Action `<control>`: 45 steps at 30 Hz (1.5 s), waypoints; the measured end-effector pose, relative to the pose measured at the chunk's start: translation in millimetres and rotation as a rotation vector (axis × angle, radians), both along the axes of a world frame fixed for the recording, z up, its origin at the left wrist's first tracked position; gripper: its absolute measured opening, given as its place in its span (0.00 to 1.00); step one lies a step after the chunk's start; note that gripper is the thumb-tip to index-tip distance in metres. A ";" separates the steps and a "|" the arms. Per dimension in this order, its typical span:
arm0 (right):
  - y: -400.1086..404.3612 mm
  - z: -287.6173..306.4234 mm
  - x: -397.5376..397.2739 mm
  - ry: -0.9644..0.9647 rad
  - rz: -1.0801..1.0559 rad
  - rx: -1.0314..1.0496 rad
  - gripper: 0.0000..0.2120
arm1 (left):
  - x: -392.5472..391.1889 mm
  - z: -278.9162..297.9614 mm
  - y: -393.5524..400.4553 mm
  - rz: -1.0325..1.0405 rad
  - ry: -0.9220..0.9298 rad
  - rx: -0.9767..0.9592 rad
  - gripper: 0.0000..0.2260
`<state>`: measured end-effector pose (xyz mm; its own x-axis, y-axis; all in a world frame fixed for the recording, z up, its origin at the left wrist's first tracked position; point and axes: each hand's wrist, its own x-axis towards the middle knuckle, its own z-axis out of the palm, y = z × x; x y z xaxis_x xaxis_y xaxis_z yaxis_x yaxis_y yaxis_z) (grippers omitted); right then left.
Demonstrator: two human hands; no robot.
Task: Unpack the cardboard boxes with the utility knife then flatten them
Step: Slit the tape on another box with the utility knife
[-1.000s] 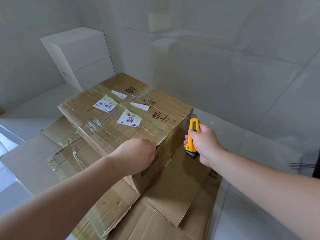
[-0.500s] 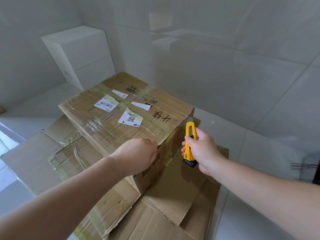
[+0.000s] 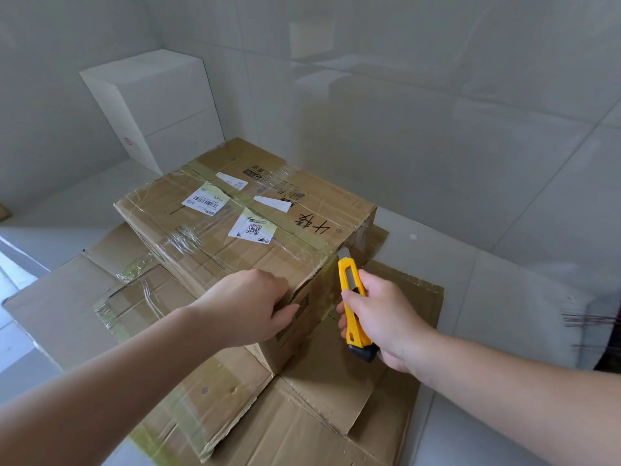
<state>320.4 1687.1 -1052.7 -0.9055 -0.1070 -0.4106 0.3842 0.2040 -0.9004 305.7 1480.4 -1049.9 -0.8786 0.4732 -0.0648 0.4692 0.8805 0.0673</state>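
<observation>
Box first: sealed brown cardboard box, taped over with clear and yellowish tape and dotted with white shipping labels, sits on a layer of flattened brown cardboard sheets spread on the pale tiled floor, which we read as boxes already dealt with. We see the left hand laid over the near top corner of the box, fingers curled down over the edge and thumb against the side face, gripping the corner; we judge this is to pin the box so it does not slide under the knife. Right hand is clenched round the yellow plastic utility knife with black end cap, fingers wrapped over the lower handle, thumb side toward the box. Knife points up and away, silver blade out, tip touching or just at the right end of the yellowish centre tape strip where it folds over the top edge; exact contact we cannot tell. So blade lies well above the right fingers and just beside the box's right end face, apart from the left hand, which sits nearer us on the same edge. We judge the step is starting the cut along the centre seam; risk is the blade slipping toward the bracing hand. White rectangular box stands in the far corner by the tiled wall, untouched.
</observation>
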 end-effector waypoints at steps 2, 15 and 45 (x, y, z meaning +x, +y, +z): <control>0.5 3.3 2.7 -0.003 0.003 -0.002 0.15 | 5.2 -3.0 -10.3 -0.057 -0.017 0.037 0.14; -16.2 6.9 1.8 -0.027 -0.084 -0.032 0.18 | 1.0 -10.8 -9.5 -0.110 -0.015 0.095 0.10; -37.4 3.0 34.5 -0.048 0.026 -0.039 0.07 | 0.0 -14.4 -13.2 -0.160 0.003 0.257 0.12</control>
